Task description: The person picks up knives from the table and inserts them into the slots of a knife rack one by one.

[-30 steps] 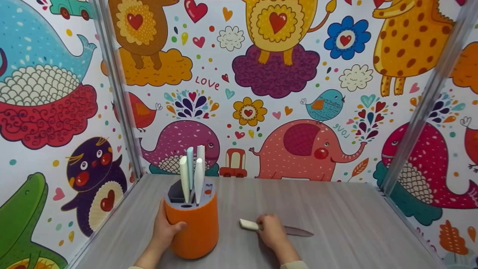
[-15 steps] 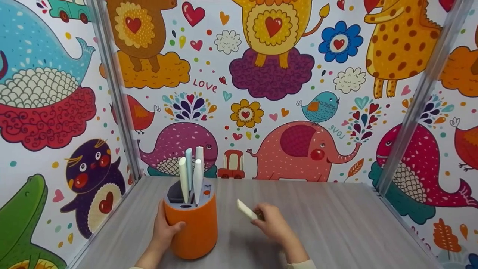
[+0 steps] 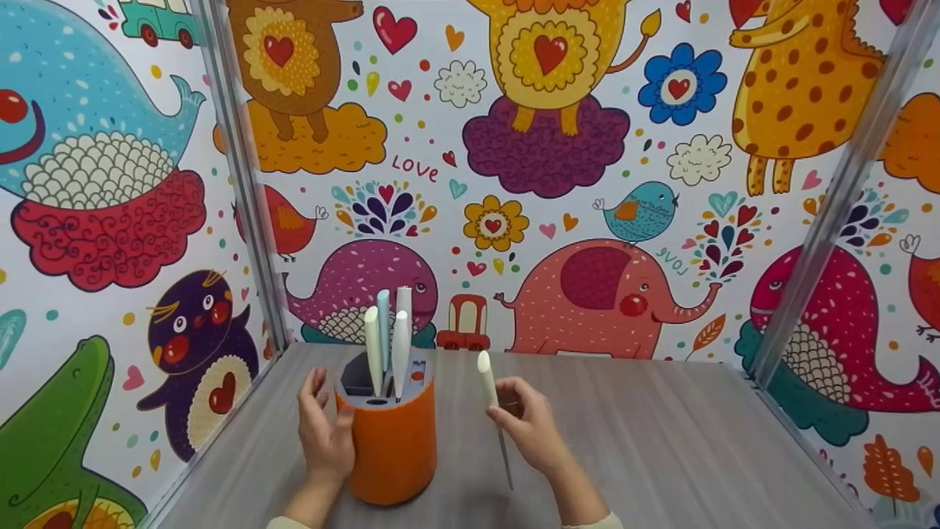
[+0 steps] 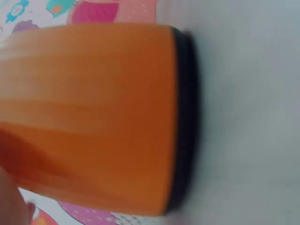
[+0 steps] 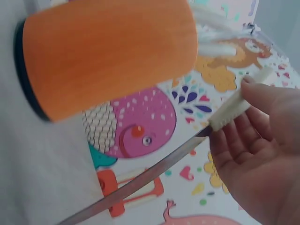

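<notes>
An orange knife block [image 3: 394,452] with a grey top stands upright on the table, several pale handles [image 3: 400,353] sticking up from it. At its left side is my left hand [image 3: 324,441], fingers loosely extended, thumb right by the block's wall. In the left wrist view the block [image 4: 93,117] fills much of the frame, with only a bit of the hand showing. To the block's right, my right hand [image 3: 534,426] holds a knife [image 3: 486,378] by its cream handle, blade pointing down. The right wrist view shows thumb and fingers pinching the handle [image 5: 232,111] above the long blade [image 5: 154,171].
The grey wood-grain table [image 3: 661,441] extends to the right of both hands. Panels printed with cartoon animals [image 3: 587,294] enclose it at the back and sides, joined by metal corner posts [image 3: 815,220].
My right hand has lifted the knife off the table and turned it from lying flat to blade down. My left hand has loosened from gripping the block, its fingers now drawn off the side.
</notes>
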Demonstrator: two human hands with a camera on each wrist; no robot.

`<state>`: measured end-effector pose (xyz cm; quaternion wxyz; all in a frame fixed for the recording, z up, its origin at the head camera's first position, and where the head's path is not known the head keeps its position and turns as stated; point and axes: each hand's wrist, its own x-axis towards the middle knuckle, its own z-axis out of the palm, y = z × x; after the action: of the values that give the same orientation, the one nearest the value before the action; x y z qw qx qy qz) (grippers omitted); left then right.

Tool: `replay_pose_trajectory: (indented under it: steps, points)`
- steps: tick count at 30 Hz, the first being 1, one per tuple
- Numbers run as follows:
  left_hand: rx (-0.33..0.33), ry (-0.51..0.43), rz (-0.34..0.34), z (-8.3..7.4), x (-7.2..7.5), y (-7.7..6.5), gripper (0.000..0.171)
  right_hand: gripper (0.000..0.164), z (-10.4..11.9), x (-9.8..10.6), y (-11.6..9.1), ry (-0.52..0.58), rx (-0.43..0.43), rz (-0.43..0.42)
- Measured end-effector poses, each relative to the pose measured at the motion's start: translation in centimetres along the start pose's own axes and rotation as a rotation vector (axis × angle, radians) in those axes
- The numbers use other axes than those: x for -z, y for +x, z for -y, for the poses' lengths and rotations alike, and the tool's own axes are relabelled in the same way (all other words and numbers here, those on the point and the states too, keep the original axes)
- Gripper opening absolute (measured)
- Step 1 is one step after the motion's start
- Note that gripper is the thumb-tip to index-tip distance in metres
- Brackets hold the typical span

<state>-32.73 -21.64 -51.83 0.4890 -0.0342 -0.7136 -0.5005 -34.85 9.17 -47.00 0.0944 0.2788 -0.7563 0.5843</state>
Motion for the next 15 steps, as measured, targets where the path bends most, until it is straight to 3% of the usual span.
replay_pose_trajectory:
  steps: [3,7,12,15]
  points:
    - [-0.018,0.013,-0.072,-1.6,-0.1,0.4,0.059,0.027,0.7,-0.8,-0.2,0.05,0.008,-0.032]
    - [-0.084,0.019,-0.092,-3.6,-0.1,0.5,0.053,0.03,1.6,-1.9,-0.3,0.112,-0.029,-0.023]
    - [-0.282,0.043,-0.105,-5.9,-0.2,0.2,0.071,0.032,2.5,-3.5,-0.7,0.163,-0.077,0.001]
    - [-0.391,0.045,-0.051,-7.3,-0.1,-0.2,0.076,0.03,2.9,-4.4,-1.0,0.183,-0.084,0.021]
